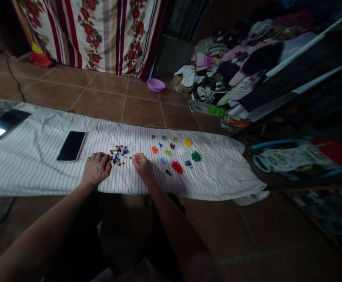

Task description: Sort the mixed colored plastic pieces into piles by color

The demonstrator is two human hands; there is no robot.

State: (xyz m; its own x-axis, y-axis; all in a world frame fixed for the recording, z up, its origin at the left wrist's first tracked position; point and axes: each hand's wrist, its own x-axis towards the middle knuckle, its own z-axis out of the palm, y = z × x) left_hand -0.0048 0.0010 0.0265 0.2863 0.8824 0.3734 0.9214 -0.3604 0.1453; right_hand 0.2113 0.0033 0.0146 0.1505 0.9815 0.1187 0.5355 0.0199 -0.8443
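A mixed heap of small coloured pieces (119, 154), too small to name exactly, lies on a striped cloth (124, 184). My left hand (97, 168) rests palm down at the heap's left edge, fingers stretched out on the cloth. Just right of the heap, my right hand (142, 164) has thumb and forefinger pinched together, and what they hold is too small to make out. One dark brown piece shows right at those fingertips. Farther right lie small groups sorted by colour, among them red pieces (177, 167), green pieces (196, 156), yellow pieces (188, 142) and orange pieces (154, 149).
Left of my hands a black-screened phone (72, 146) lies on the cloth, with a shiny dark tablet-like device (6, 123) beyond it. A purple basin (156, 85) stands on the tiled floor. Piled clothes (235, 58) fill the back right.
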